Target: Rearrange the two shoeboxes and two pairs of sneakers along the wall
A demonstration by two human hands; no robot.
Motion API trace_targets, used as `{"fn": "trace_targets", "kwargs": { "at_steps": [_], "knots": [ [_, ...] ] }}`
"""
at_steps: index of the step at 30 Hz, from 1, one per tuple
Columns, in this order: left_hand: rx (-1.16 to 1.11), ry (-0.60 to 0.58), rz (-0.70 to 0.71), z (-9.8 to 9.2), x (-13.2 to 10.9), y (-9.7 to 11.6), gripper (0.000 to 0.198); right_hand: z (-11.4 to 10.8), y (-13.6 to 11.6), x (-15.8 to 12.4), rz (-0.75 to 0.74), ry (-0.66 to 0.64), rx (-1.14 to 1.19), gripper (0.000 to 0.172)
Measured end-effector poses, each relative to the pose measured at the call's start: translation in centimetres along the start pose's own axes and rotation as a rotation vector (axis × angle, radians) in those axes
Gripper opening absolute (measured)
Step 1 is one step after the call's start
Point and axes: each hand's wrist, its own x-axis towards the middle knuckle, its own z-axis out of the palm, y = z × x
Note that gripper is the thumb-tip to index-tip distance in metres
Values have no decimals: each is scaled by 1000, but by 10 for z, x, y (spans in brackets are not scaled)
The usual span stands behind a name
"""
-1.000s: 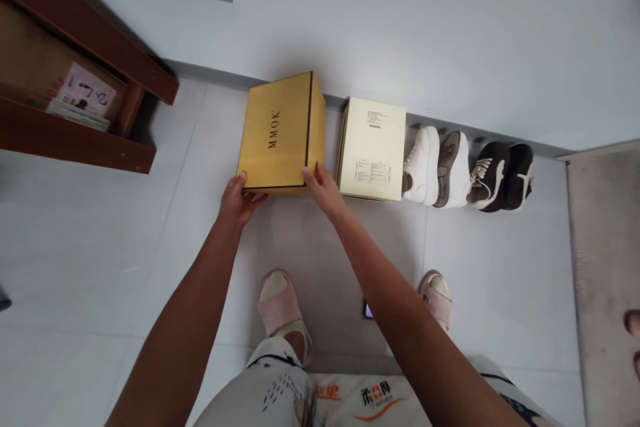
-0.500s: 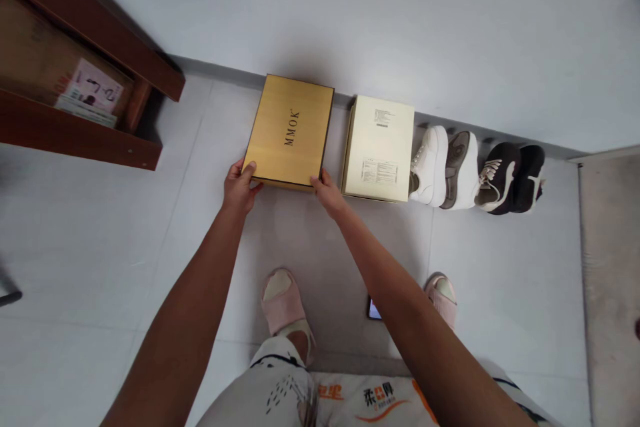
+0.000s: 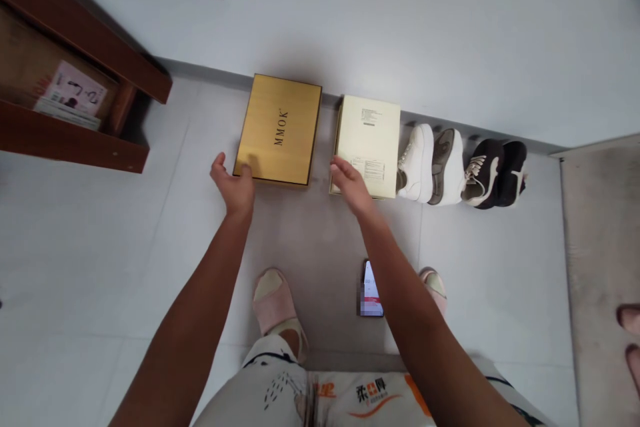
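Observation:
A gold box (image 3: pixel 280 128) marked MMOK lies flat on the floor against the wall. My left hand (image 3: pixel 233 185) hovers open at the box's near left corner, fingers apart, holding nothing. My right hand (image 3: pixel 350 185) is open too, lifted off the gold box and now over the near left corner of a cream box (image 3: pixel 369 145) that lies beside it. Neither hand grips anything.
A pair of white shoes (image 3: pixel 433 163) and a pair of dark shoes (image 3: pixel 496 173) line the wall to the right. A phone (image 3: pixel 371 288) lies on the floor between my slippered feet. A dark wooden shelf (image 3: pixel 75 90) stands at left. Another person's toes (image 3: pixel 631 340) show at the right edge.
The gold box was tipped up on its edge, then laid flat against the wall. Both hands have let go of it and drawn back, the right one shifting toward the cream box.

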Motion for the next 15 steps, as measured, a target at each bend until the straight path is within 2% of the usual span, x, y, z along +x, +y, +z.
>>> {"fn": "trace_targets", "kwargs": {
  "at_steps": [3, 5, 7, 10, 15],
  "knots": [
    [-18, -93, 168, 16, -32, 34, 52, -49, -12, -7, -71, 122, 16, 53],
    [-63, -227, 197, 35, -54, 51, 48, -77, -13, -9, -106, 222, 11, 51],
    [-124, -379, 188, 58, -74, 59, 46, -99, -9, -8, -120, 320, -4, 48],
    [-198, -552, 119, 93, -95, 52, 45, -120, 8, -2, -119, 437, -46, 45],
    [-158, -606, -19, 134, -102, 15, 51, -136, 40, 15, -100, 466, -140, 58]
  ]
}}
